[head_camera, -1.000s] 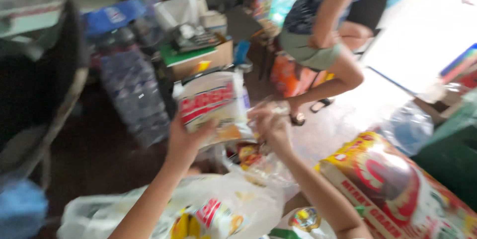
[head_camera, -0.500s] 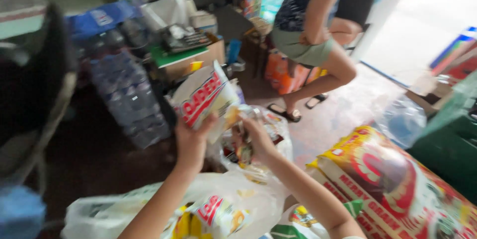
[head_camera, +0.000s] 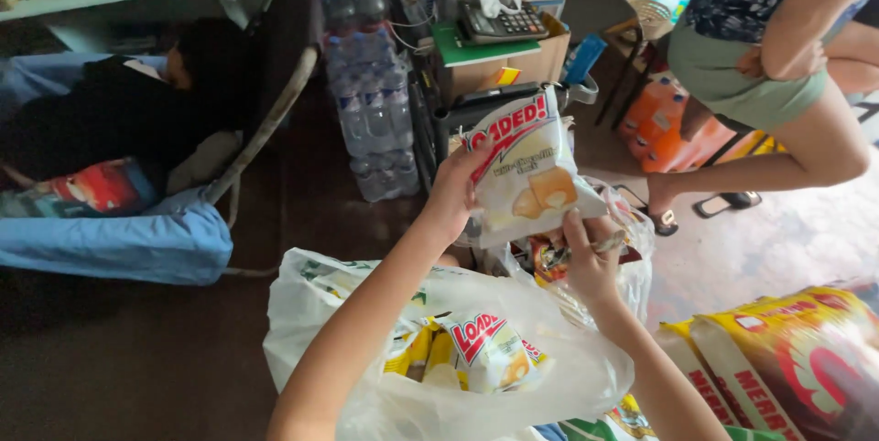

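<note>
My left hand (head_camera: 455, 196) grips the left edge of a white snack packet (head_camera: 526, 171) with red lettering and a picture of yellow biscuits, held up in front of me. My right hand (head_camera: 591, 258) pinches the packet's lower right corner from below. Under my arms lies a large clear plastic bag (head_camera: 366, 331) holding several similar white and yellow snack packets (head_camera: 485, 354). Behind my right hand sits another clear bag (head_camera: 632, 267) with colourful packets inside.
A shrink-wrapped pack of water bottles (head_camera: 375, 120) stands ahead, beside a small desk with a calculator (head_camera: 499, 20). A blue folding cot (head_camera: 119, 239) is at the left. Another person's legs (head_camera: 778, 130) are at the upper right. Large yellow and red sacks (head_camera: 787, 359) lie lower right.
The camera view has swung left and steadied. Both hands have lowered the snack packet slightly and turned it face-on; the grip stays the same.
</note>
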